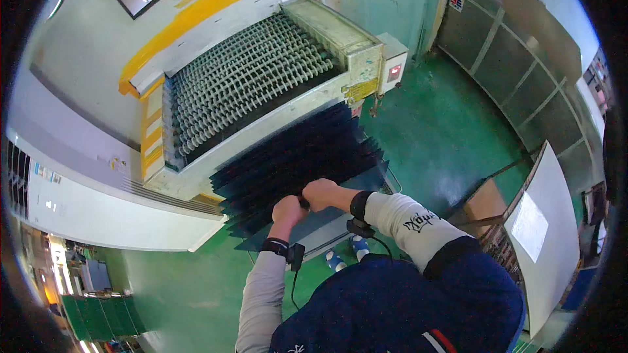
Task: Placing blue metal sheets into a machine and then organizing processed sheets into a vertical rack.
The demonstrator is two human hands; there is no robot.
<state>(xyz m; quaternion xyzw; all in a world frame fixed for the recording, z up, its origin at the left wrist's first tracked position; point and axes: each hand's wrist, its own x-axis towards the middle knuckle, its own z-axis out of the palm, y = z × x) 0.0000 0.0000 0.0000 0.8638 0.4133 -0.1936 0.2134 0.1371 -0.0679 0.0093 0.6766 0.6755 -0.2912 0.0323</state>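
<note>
Several thin dark blue-black sheets (pixel 288 157) stand in a leaning, overlapping row right in front of the roller machine. My left hand (pixel 290 210) is closed over the near part of the row. Beside it, almost touching, my right hand (pixel 320 194) is closed too, its fist turned inward. A small dark bit shows between the two fists, but what the fingers hold is hidden. Both wrists wear black bands with small devices and cables. A metal rack frame (pixel 394 180) shows at the right edge of the sheets.
Beyond the sheets is a machine bed of ridged rollers (pixel 248 78), with a switch box (pixel 392 65) at its right corner. A white air-conditioner-like cabinet (pixel 111 206) lies along the left. Cardboard (pixel 487 206) and a white board (pixel 543 235) stand at right on the green floor (pixel 445 131).
</note>
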